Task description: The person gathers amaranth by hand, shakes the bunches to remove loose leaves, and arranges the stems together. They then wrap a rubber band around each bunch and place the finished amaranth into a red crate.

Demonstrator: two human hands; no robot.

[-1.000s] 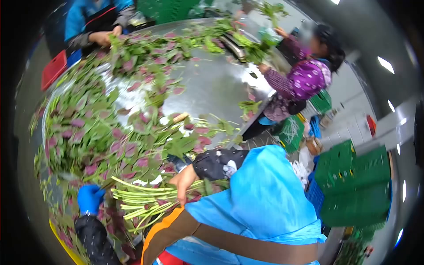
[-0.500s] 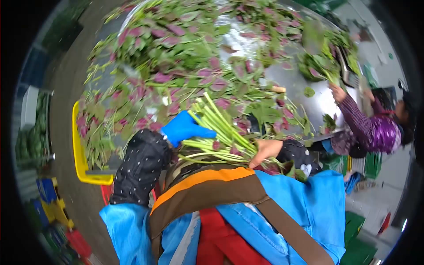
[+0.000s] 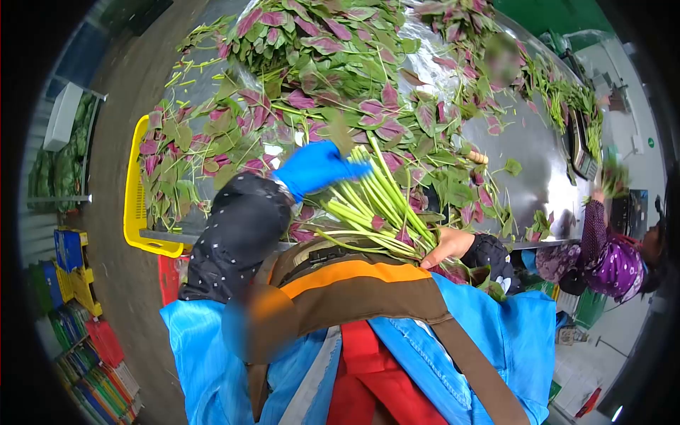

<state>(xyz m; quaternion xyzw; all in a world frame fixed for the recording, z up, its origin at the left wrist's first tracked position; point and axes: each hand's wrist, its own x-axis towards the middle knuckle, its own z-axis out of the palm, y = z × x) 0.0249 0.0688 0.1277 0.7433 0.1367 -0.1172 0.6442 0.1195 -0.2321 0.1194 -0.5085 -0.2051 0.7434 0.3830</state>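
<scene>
My bare right hand (image 3: 453,244) is wrapped round a bunch of red amaranth (image 3: 382,202) near its leafy end, close to my apron. The pale green cut stems point up and to the left. My left hand (image 3: 322,170), in a blue glove, is over the upper left side of the stem ends; motion smears its fingers. A blurred leaf (image 3: 341,134) shows just above the glove. Loose amaranth leaves and stems (image 3: 241,131) lie on the metal table (image 3: 524,156) beyond my hands.
A large heap of amaranth (image 3: 312,42) stands at the back. At the left table edge is a yellow crate (image 3: 134,198). A co-worker (image 3: 613,262) in a purple top is at the right, with greens in a hand. A wooden handle (image 3: 478,157) lies among the leaves.
My left hand has lifted slightly off the stems and moved right across their ends. The bunch stays in my right hand. The co-worker's hand with greens has moved right, away from the table's middle.
</scene>
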